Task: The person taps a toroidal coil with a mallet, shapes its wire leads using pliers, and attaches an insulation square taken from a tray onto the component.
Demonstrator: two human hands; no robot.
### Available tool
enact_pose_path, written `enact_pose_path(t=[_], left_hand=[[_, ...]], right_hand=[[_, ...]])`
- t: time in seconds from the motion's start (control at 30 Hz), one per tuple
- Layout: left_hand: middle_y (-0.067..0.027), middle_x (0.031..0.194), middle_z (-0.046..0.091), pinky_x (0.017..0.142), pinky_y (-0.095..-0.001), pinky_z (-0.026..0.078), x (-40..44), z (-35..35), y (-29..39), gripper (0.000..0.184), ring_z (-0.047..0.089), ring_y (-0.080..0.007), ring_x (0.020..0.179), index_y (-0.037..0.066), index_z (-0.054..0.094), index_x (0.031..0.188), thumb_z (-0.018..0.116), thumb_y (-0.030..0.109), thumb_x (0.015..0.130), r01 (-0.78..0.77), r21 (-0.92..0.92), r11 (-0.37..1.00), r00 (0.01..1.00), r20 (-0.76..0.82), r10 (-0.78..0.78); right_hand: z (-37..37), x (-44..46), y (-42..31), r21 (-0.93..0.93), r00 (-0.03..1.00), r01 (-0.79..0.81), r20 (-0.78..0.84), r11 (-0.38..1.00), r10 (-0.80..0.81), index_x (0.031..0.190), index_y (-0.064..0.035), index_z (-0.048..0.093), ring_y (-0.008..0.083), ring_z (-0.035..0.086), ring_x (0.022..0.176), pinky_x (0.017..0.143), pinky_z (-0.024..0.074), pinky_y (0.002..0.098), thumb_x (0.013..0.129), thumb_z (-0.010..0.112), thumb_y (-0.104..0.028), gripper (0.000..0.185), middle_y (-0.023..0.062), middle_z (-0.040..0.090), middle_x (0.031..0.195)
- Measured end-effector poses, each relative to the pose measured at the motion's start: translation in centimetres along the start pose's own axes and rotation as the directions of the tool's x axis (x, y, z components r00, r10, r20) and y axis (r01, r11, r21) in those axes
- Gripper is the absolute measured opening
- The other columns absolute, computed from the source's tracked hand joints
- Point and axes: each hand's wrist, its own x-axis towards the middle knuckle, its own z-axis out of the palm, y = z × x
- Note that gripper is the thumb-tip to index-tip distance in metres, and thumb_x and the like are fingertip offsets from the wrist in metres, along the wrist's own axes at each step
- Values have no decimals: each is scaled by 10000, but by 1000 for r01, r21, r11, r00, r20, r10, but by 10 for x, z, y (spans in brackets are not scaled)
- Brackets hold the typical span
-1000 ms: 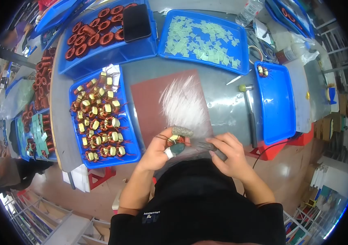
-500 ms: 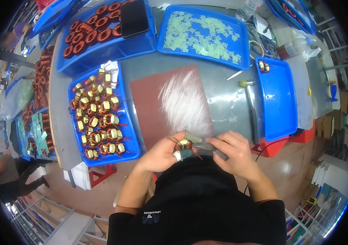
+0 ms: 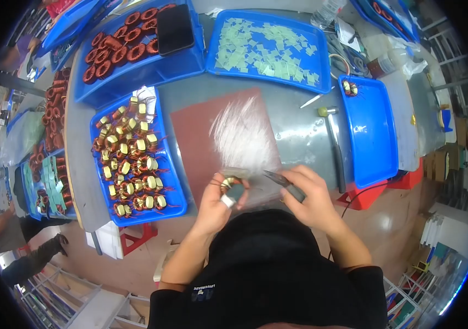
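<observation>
My left hand (image 3: 213, 205) is closed on a copper-wound coil (image 3: 230, 184) with yellow tape, near the lower edge of a brown board (image 3: 193, 131) with a whitish scratched patch. Tape or a cover wraps some of its fingers. Pliers (image 3: 285, 183) are in my right hand (image 3: 311, 197), their tips pointing left toward the coil but apart from it. To the left, a blue tray (image 3: 177, 205) holds many taped coils. One similar coil (image 3: 350, 88) lies at the top of the blue tray on the right (image 3: 374, 137).
A blue bin (image 3: 141, 79) holds red-brown coils and a black phone (image 3: 175, 30). Green squares fill a blue tray (image 3: 322, 55) at the back. A hammer-like tool (image 3: 335, 145) lies right of the board. Part of another person (image 3: 14, 233) shows at far left.
The plier tips have come away from the coil, moving up and right. My left hand has turned the coil and shifted slightly left.
</observation>
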Motion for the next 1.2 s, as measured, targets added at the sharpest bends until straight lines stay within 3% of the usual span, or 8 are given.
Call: enact_pose_path(t=[0.1,0.33,0.53,0.7,0.83,0.9,1.0,1.2], left_hand=[[-86,1058,629,635,-274,426,1,6,-4,225,539,-145,743,63,532,1189,606,70,977,-204,-213,956,963,-219,157],[-95,1087,614,652,-277,420,4,17,-10,240,536,-149,767,83,533,1200,604,58,972,-213,-270,939,974,-140,180],[-95,1101,599,641,-265,402,3,12,-6,283,532,-134,757,86,530,1229,618,61,961,-109,-402,909,994,-45,99],[-99,1096,611,619,-257,393,3,7,-7,343,528,-132,739,93,511,1262,637,53,946,-138,-329,934,990,-43,131],[-80,1053,636,636,-257,428,1,-2,0,319,547,-121,772,79,545,1220,659,19,929,-86,-267,960,996,5,90],[-50,1025,658,726,-270,489,-3,-4,10,285,589,-107,853,57,584,1179,679,-2,917,70,57,996,994,-84,-65],[-21,1023,661,826,-267,503,-8,5,21,233,610,-90,930,35,615,1142,683,10,921,77,265,961,997,-11,-77],[-27,989,659,813,-262,479,-19,6,28,218,598,-91,912,-7,622,1137,669,15,925,45,400,915,996,58,-74]], right_hand=[[10,-14,0,-22,998,-3,-60,1000,2,1090,49,655,323,644,873,789,517,363,804,695,18,291,167,634,970],[28,-16,-7,67,996,-38,-79,997,43,1085,56,654,318,645,872,784,511,353,809,697,13,283,172,636,964],[18,-13,-2,247,989,-119,111,962,93,1097,44,660,319,627,783,700,492,341,848,703,-48,269,175,635,922],[20,-15,-10,231,989,-146,7,962,148,1065,70,670,282,654,857,800,501,333,838,699,3,239,164,665,929],[20,-19,-8,226,993,-76,-74,971,95,1066,67,675,285,656,839,777,509,332,828,701,18,244,164,664,923],[13,-15,-9,84,999,-10,-45,996,13,1069,61,679,296,652,812,738,514,335,809,702,33,262,165,659,911],[4,-9,-13,33,1000,15,12,999,-15,1070,21,683,360,646,827,717,525,390,790,716,-22,285,166,655,923],[-5,-1,-23,-21,993,91,80,996,-89,1071,4,691,342,649,820,711,528,395,777,729,-47,301,143,658,919]])
